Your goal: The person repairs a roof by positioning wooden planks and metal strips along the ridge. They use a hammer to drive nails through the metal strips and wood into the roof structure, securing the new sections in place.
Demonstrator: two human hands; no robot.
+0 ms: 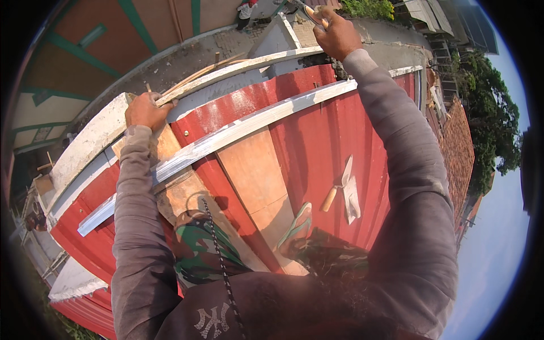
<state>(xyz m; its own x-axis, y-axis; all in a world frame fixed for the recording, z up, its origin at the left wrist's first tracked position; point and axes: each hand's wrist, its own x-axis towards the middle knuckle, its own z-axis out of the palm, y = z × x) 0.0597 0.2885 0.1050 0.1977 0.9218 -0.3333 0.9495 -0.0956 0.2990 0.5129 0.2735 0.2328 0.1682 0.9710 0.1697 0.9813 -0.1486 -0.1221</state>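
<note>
My left hand [148,111] is closed over the pale edge of the concrete parapet [93,141]; its fingertips are partly hidden. Raised at the far right, my right hand [338,35] grips a wooden-handled tool [315,17]. The top edge of the view cuts off that tool, so its kind is unclear. Below my right forearm, a trowel [338,187] with a wooden handle lies on the red corrugated roofing [317,136], against a pale flat piece [352,201]. A long silvery metal bar [243,127] crosses the roof between my arms.
Plywood boards [255,170] lie on the roofing near my sandalled foot [297,224]. A corded strap [214,238] hangs from me. Beyond the parapet, a paved lane runs far below, where a person [246,12] is visible. Trees [490,107] and a tiled roof [456,153] stand right.
</note>
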